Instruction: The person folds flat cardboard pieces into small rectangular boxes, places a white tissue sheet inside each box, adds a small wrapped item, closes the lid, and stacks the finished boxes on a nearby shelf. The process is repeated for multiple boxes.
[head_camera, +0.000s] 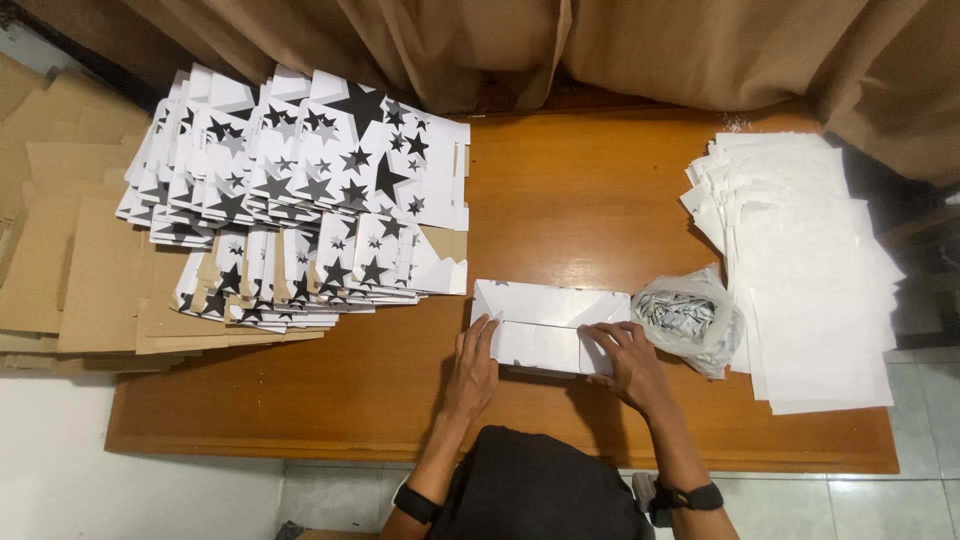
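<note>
The white folded sheet (548, 325) lies flat on the wooden table (560, 200), close to the near edge and a little right of the middle, its long axis running left to right across the person's front, so that it sits straight ahead of both hands rather than off to one side. The left hand (473, 368) rests at its lower left corner, fingers stretched out flat and together, pressing down on the paper and not curled round anything. The right hand (630, 365) lies over the lower right part, fingers spread and bent slightly, fingertips down on a folded flap; neither hand is clenched, and neither seems to pinch the sheet, though the undersides of the fingers are hidden. Both hands touch it and each covers its own end, so neither is the nearer. Just beside the right hand, touching the sheet's right end or nearly so, sits a crumpled clear plastic bag (690, 318) with small pale bits inside. Beyond that, a fanned stack of plain white sheets (805, 270) reaches toward the table's right edge. Well apart on the left lies a big overlapping heap of star-printed flat boxes (300, 180), and under it brown cardboard (80, 270)
</note>
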